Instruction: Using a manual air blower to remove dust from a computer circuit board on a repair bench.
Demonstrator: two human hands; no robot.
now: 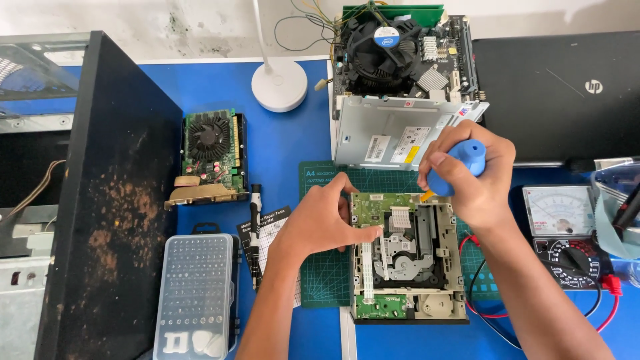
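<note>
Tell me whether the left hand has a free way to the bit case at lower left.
Probably yes: the left hand rests on the opened drive, holding nothing, and only a flat sheet and pen-like tool lie before the bit case.

The screwdriver (460,167) has a smooth blue plastic handle. The opened drive (408,260) shows matt grey plastic, bare metal and green circuit board. The bench (280,147) is smooth blue.
</note>
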